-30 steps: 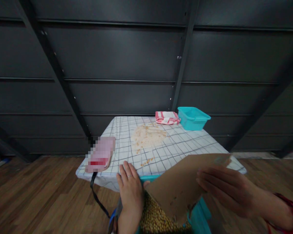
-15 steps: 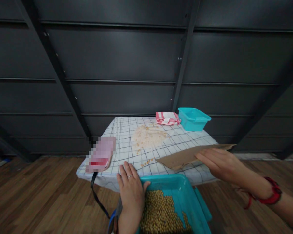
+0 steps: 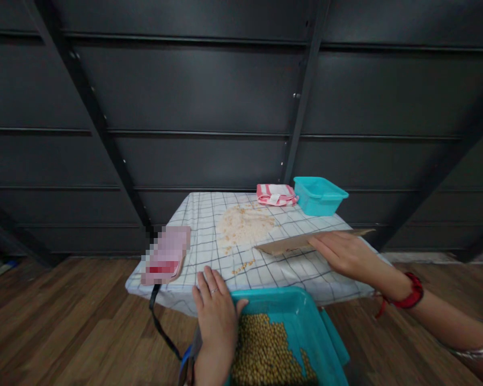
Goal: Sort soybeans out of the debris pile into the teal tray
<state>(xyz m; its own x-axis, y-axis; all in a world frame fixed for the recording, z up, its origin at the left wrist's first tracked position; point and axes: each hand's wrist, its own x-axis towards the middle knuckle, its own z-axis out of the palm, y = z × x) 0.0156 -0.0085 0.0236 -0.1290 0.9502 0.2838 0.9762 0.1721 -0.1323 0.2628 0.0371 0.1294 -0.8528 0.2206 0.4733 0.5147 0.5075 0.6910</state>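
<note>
My right hand [image 3: 342, 252] is closed on a flat piece of brown cardboard [image 3: 284, 245], held tilted just above the checked cloth. Stretched out and slightly apart, the fingers of my left hand [image 3: 216, 305] lie over the left rim of a teal tub [image 3: 306, 332], with the thumb along its corner. Round yellow-brown beans [image 3: 263, 348] fill much of the tub, which stands against the table's front edge. Left of the cardboard's tip, a short trail of beans [image 3: 243, 267] lies on the cloth. Behind it spreads a pale heap of flour-like powder [image 3: 243, 225] mixed with beans.
A white checked cloth [image 3: 201, 214] covers the table. At its back right sit a folded red-and-white cloth [image 3: 277, 195] and a smaller turquoise basin [image 3: 322, 201]. A pink, partly pixelated object [image 3: 171, 249] lies at the left, with a black strap [image 3: 156, 321] hanging below.
My right hand and the cardboard have moved back and slightly left, away from the tub, and the cardboard is tilted more edge-on. My left hand has stayed in place.
</note>
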